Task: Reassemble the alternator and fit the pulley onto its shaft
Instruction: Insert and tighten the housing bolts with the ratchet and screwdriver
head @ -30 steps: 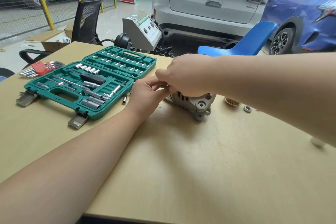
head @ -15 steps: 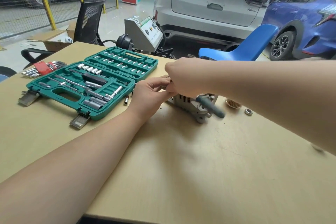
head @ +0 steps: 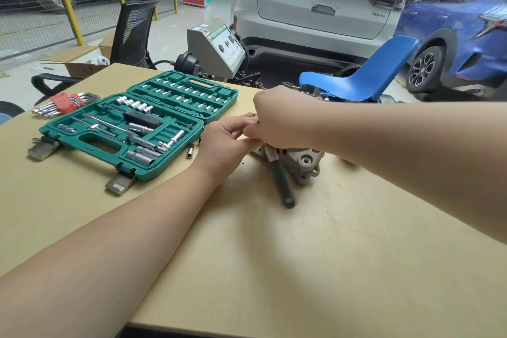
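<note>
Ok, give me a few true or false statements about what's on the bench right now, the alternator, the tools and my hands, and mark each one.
1. The green socket case lies open on the table. True.
2. The alternator sits inside the socket case. False: it stands on the table, to the right of the case.
3. Both hands are together at the top of the alternator. True: the left hand and the right hand meet there.
4. A dark-handled tool lies on the table against the alternator. True.
5. The red-holdered hex keys lie to the right of the alternator. False: they lie at the far left, behind the case.
</note>
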Demonstrator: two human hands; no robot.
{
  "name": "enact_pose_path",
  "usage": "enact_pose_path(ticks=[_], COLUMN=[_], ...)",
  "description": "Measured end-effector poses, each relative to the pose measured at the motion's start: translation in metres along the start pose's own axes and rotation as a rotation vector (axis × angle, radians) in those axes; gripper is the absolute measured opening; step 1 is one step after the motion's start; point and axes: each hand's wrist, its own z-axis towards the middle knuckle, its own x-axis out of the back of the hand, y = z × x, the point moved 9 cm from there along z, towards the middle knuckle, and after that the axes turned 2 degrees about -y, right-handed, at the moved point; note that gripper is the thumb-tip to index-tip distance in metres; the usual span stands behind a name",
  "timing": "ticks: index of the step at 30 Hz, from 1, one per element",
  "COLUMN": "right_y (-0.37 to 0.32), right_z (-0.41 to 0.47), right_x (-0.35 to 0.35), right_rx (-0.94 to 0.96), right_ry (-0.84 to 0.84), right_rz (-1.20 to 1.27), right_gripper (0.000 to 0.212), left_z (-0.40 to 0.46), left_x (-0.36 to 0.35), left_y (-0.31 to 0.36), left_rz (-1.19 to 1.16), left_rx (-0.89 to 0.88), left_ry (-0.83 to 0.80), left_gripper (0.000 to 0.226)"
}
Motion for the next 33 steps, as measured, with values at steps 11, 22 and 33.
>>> enact_pose_path(ticks=[11,22,33], right_y=[-0.004,0.014,0.083], right_z=[-0.033,-0.104,-0.103], right_x=[0.019,-0.085,-0.092], right_rx=[-0.032,-0.281,-0.158], right_ry=[0.327,0.305,0.177], right_rz=[0.018,1.042,0.804], right_gripper=[0.023,0.039,0.031], left_z=[-0.001,-0.004,-0.049], left_x=[-0.001,-0.004,-0.056], left_y=[0.002,0.009,0.070], left_rz=[0.043,0.061,0.785], left_rx=[0.003,-0.017,-0.425], left_ry=[-0.034,0.026,0.002], left_gripper=[0.048,0.032,0.009])
